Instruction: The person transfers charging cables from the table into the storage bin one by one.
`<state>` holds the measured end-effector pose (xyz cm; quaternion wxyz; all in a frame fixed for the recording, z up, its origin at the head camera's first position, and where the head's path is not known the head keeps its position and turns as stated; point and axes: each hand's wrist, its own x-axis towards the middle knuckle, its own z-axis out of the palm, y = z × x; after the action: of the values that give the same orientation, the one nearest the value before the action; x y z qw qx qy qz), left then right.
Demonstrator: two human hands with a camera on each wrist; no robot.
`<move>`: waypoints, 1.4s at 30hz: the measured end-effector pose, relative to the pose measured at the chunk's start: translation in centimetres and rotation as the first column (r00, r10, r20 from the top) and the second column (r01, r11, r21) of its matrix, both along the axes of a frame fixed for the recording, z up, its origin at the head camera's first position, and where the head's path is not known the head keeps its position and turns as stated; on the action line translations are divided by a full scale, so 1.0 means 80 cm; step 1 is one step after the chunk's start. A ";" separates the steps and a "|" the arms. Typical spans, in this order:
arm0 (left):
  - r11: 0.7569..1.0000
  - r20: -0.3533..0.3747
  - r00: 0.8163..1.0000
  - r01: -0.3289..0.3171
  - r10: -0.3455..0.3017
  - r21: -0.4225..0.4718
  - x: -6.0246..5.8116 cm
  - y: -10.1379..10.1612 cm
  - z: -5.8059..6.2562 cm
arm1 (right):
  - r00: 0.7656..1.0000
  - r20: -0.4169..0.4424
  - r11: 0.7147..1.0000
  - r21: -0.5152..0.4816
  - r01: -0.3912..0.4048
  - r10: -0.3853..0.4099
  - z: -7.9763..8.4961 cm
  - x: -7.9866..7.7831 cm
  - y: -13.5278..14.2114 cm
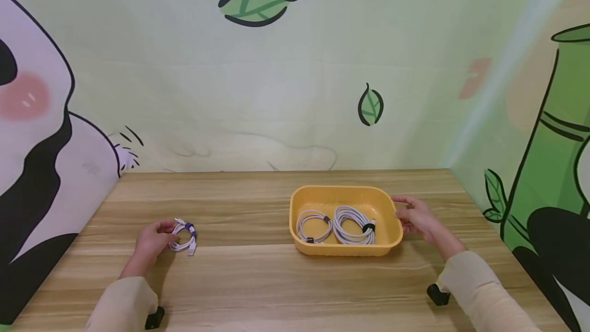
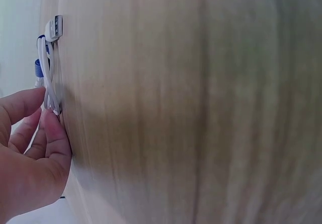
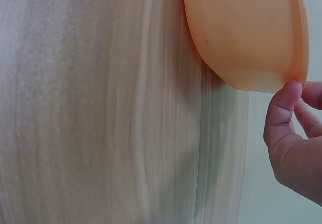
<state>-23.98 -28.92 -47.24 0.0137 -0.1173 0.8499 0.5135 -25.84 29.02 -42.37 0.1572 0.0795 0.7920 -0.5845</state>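
My left hand (image 1: 154, 242) is at the left part of the table, its thumb and fingertips pinching a small coiled white USB cable (image 1: 192, 243). A blue tie wraps the coil, and the cable's USB plug (image 2: 57, 27) sticks out at the far side in the left wrist view. My right hand (image 1: 419, 219) is at the right end of a yellow plastic bin (image 1: 345, 250), thumb and fingertips at the rim. Inside the bin lie two more coiled white cables: a thinner one (image 1: 301, 218) and a thicker one (image 1: 339, 227), both with black ties.
The bin stands right of centre on a wood-grain table (image 1: 239, 286). Behind the table's back edge hangs a pale green backdrop (image 1: 295, 76) printed with leaves, a panda and bamboo. Small black devices (image 1: 438, 295) sit at both wrists.
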 end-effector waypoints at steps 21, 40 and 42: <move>0.944 -0.034 0.999 0.001 -0.013 -0.330 -0.004 0.005 0.002 | 1.000 0.000 1.000 0.011 0.000 0.000 0.001 0.001 -0.001; 0.955 -0.004 1.000 0.013 -0.015 -0.296 0.004 0.015 0.017 | 1.000 -0.008 1.000 -0.008 -0.007 0.007 0.000 0.001 -0.001; 0.955 -0.007 1.000 0.004 -0.007 -0.296 0.004 0.015 0.017 | 1.000 -0.005 1.000 -0.006 -0.003 0.003 -0.001 0.001 -0.001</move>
<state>-23.64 -27.72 -45.89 -0.0061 -0.1134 0.9176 0.3810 -25.78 28.94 -42.42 0.1563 0.0762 0.7907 -0.5870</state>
